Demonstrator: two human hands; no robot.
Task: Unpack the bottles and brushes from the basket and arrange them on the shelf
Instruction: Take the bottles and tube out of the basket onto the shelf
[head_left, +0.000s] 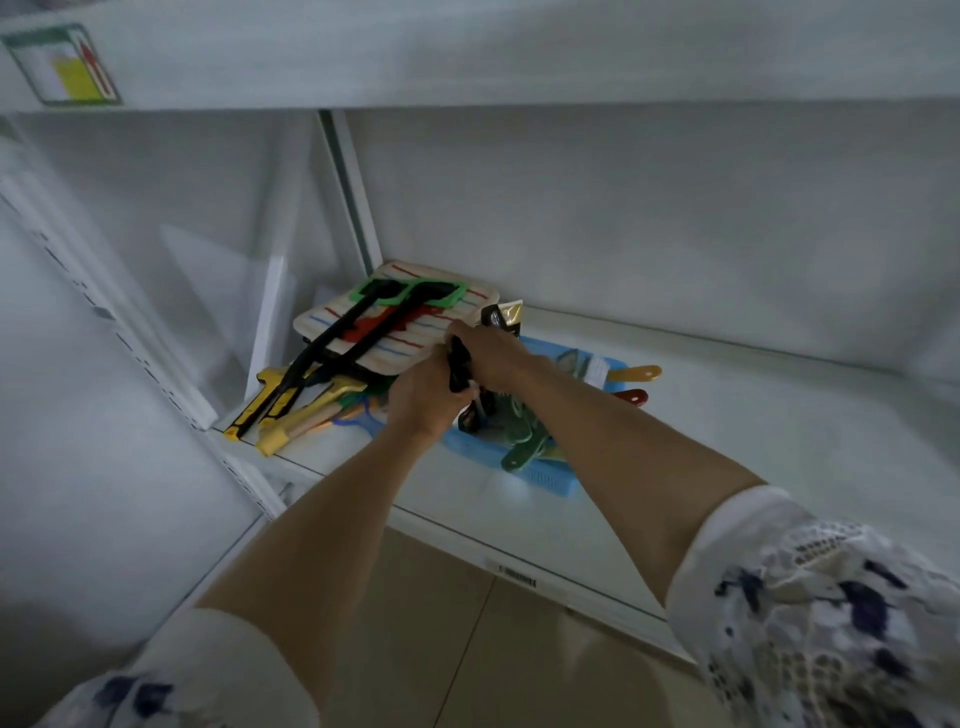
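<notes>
Both hands meet over the left end of one blue basket (540, 475) on the white shelf (727, 415). The left hand (423, 400) and the right hand (491, 358) each curl around one dark brush (460, 371) held between them, above the basket. In the basket lie green brushes (524, 447), too tangled to count, and at its far end two handles stick out, one yellow (636, 373) and one red (632, 398). Left of the basket, on the shelf, two long black brushes with green heads (363, 322) rest on one striped cloth pack (400, 322), with several yellow-handled brushes (306, 410) beneath.
</notes>
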